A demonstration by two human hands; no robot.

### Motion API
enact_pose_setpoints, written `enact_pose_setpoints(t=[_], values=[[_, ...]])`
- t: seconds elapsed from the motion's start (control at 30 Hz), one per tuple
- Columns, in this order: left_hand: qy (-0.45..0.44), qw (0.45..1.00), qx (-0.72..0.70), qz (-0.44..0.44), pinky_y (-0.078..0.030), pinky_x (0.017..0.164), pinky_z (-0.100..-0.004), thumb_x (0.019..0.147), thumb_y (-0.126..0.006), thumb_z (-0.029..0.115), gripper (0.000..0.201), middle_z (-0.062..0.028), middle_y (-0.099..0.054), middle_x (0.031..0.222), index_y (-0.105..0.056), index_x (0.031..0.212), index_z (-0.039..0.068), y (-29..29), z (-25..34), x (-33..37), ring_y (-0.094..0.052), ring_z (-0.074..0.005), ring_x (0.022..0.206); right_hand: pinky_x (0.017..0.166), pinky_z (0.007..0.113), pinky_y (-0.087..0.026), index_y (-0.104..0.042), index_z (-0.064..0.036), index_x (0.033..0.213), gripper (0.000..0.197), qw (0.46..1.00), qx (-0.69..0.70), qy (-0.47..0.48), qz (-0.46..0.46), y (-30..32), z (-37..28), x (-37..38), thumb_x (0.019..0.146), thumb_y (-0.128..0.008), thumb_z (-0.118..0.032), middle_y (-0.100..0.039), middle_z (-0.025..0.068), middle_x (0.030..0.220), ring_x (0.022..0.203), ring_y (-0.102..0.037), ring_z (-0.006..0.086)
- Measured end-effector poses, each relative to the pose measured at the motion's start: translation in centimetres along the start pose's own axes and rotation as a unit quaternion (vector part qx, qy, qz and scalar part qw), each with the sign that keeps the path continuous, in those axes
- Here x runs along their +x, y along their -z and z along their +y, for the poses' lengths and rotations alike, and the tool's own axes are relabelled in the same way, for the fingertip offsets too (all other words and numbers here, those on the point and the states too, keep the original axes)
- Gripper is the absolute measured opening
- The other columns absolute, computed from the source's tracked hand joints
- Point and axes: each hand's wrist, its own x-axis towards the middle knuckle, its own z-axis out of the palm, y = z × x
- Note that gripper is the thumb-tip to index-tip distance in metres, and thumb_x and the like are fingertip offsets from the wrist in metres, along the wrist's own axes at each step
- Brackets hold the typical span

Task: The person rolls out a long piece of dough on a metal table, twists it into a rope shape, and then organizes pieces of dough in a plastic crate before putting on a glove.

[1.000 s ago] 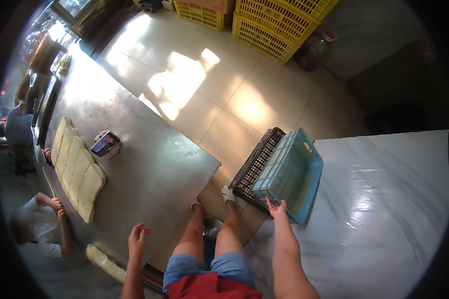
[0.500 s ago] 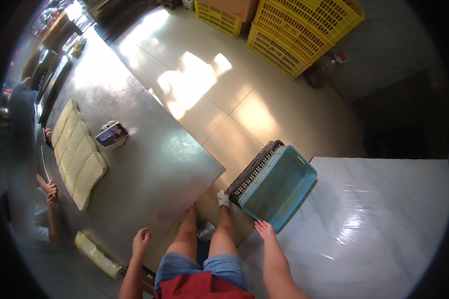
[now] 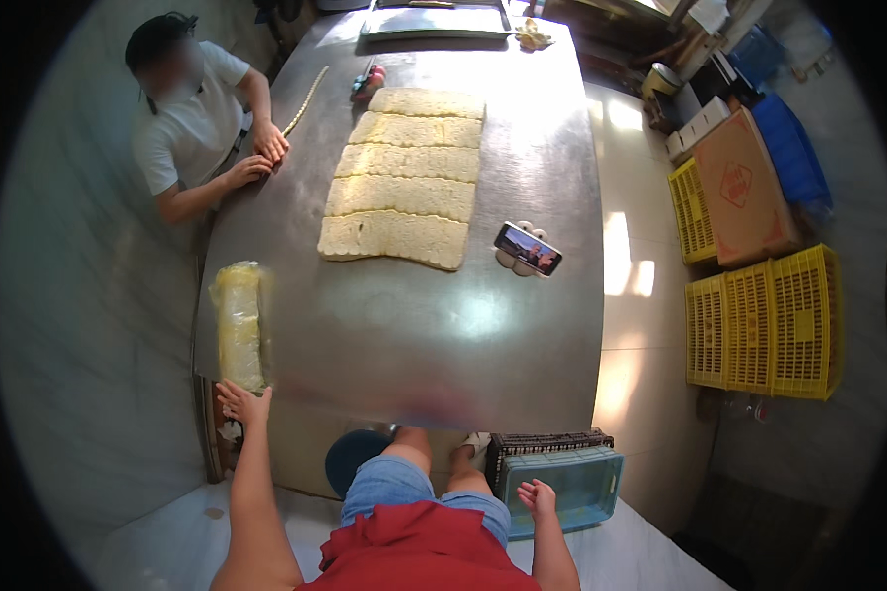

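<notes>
My left hand (image 3: 244, 402) is open, fingers spread, at the near end of a long yellowish roll wrapped in clear plastic (image 3: 239, 330). The roll lies along the left side of the metal table (image 3: 414, 345); whether my fingertips touch it I cannot tell. My right hand (image 3: 537, 496) holds nothing, its fingers loosely apart above the blue-green plastic crate (image 3: 606, 497). Farther up the table lies a pale yellow, bread-like slab (image 3: 404, 187) marked into several strips. To its right a phone (image 3: 529, 248) leans on a small rounded stand.
At the table's left edge a co-worker (image 3: 192, 118) rests both hands beside a thin twisted strand (image 3: 307, 101). A metal tray (image 3: 434, 22) is at the far end. Yellow crates (image 3: 759, 325) and a cardboard box (image 3: 739, 187) stand right. A blue stool (image 3: 353, 461) is under the near edge.
My view has swung left, facing the table squarely. My left hand has reached forward to the wrapped roll, its fingers now spread. My right hand is now over the blue-green crate.
</notes>
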Motion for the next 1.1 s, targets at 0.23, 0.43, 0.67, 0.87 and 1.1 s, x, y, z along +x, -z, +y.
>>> enact_pose_setpoints(t=[0.23,0.43,0.67,0.87,1.1], values=[[0.024,0.989,-0.134,-0.053,-0.011,0.117,-0.0573,0.062,-0.082,0.060,0.134,-0.0106,0.002,0.161,0.002,0.154,0.012,-3.9,-6.5,11.1,-0.005,-0.0356,0.148,0.072,0.036,-0.058,-0.043,0.0000,0.130,0.041,0.985,-0.119,0.066,-0.108,-10.6,-9.7,-2.4,0.090,-0.045,-0.009,-0.065,0.0207,0.110,0.089,-0.069,0.0291],[-0.027,0.982,-0.128,-0.136,-0.011,0.119,-0.0517,0.058,-0.084,0.058,0.140,-0.0135,-0.004,0.161,0.008,0.153,0.012,-4.3,-5.4,15.7,-0.011,-0.0340,0.147,0.077,0.033,-0.056,-0.047,-0.0012,0.129,0.035,0.963,-0.186,0.088,-0.175,-16.8,-12.6,-6.0,0.097,-0.047,-0.015,-0.066,0.0179,0.112,0.091,-0.069,0.0248],[-0.052,0.950,-0.289,-0.110,-0.039,0.104,-0.0454,0.064,-0.081,0.027,0.103,-0.0228,-0.043,0.138,-0.023,0.145,0.002,-4.1,-3.6,16.3,-0.045,-0.0361,0.127,0.081,0.035,-0.056,-0.049,-0.0015,0.127,0.034,0.955,-0.249,0.065,-0.147,-16.6,-12.0,-6.8,0.096,-0.049,-0.015,-0.066,0.0165,0.113,0.093,-0.069,0.0249],[-0.050,0.788,-0.597,-0.146,-0.051,0.084,-0.0361,0.069,-0.071,0.009,0.064,-0.0131,-0.059,0.112,-0.045,0.127,0.000,-4.4,-1.9,11.0,-0.061,-0.0238,0.097,0.081,0.031,-0.053,-0.048,-0.0018,0.130,0.037,0.933,-0.276,0.098,-0.210,-19.8,-11.4,-7.8,0.098,-0.053,-0.018,-0.066,0.0140,0.114,0.094,-0.067,0.0195],[-0.250,0.647,-0.612,-0.379,-0.052,0.083,-0.0316,0.072,-0.076,0.010,0.058,-0.0074,-0.062,0.110,-0.052,0.124,0.003,0.9,6.0,-8.8,-0.062,-0.0153,0.093,0.096,0.032,-0.047,-0.040,-0.0026,0.139,0.053,0.896,-0.194,0.208,-0.342,-29.5,-13.4,-18.6,0.093,-0.063,-0.017,-0.057,0.0136,0.130,0.115,-0.058,0.0211]])
